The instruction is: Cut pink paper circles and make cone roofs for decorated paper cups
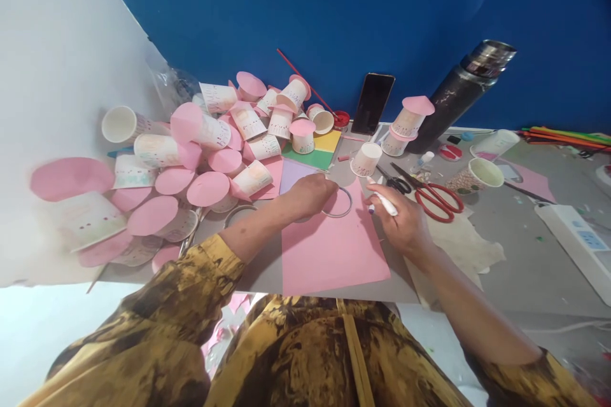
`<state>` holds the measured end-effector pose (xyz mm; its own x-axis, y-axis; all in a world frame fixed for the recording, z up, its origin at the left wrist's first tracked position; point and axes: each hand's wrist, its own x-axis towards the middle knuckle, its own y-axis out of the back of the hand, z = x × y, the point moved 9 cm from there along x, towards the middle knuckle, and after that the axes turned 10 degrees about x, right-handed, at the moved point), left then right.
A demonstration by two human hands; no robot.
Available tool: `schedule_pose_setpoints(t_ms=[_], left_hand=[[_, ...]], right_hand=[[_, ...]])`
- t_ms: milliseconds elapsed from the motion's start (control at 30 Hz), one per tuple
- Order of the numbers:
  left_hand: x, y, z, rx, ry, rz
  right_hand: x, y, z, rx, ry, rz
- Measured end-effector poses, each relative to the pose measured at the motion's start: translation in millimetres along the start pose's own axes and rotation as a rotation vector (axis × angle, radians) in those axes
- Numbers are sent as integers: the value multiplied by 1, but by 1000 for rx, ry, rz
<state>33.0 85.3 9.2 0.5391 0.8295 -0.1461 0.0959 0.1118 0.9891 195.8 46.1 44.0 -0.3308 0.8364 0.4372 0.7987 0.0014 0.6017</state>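
A pink paper sheet (329,248) lies on the grey table in front of me. A thin round ring (340,202) rests on its far end. My left hand (309,194) presses down on the ring's left side, fingers curled over it. My right hand (401,219) grips a white marker pen (384,203) in a pinch, its tip near the sheet's right edge, just right of the ring.
A heap of paper cups with pink round lids (200,152) fills the left. Red-handled scissors (436,197), black scissors (398,183), loose cups (366,159), a phone (373,103) and a dark flask (458,92) stand beyond. A white power strip (580,245) lies right.
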Motion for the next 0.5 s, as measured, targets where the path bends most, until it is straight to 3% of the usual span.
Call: schedule_pose_setpoints(t_ms=[267,500], left_hand=[[-5,14,7,-8,-47,20],[-18,14,21,-10,-51,17]], right_hand=[[24,-56,11,-375,-42,-377],[27,-64,8,-446,41,-450]])
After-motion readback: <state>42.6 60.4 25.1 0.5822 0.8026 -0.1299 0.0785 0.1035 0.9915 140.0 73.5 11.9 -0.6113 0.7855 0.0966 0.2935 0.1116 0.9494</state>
